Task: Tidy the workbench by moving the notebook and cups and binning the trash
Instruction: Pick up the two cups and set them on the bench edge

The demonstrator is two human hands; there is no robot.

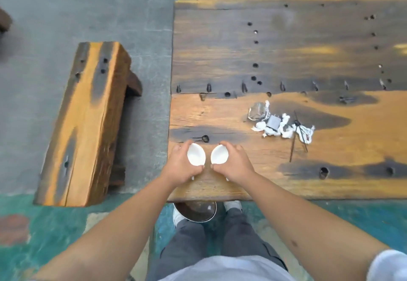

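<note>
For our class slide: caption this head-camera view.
Both hands, left hand and right hand, grip white cups beside crumpled trash on a workbench.

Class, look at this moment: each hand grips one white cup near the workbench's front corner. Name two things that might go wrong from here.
1. The left hand and right hand hold the left cup and right cup close together; lifted carelessly, they might knock.
2. The crumpled trash lies to the right; a loaded hand sweeping over might scatter it.

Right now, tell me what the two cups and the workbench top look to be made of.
The left cup and right cup: probably glazed ceramic, plain white and smooth, though plastic cannot be excluded. The workbench top: old solid wood, with visible grain, cracks, bored holes and dark stains over an orange-brown finish.
</note>
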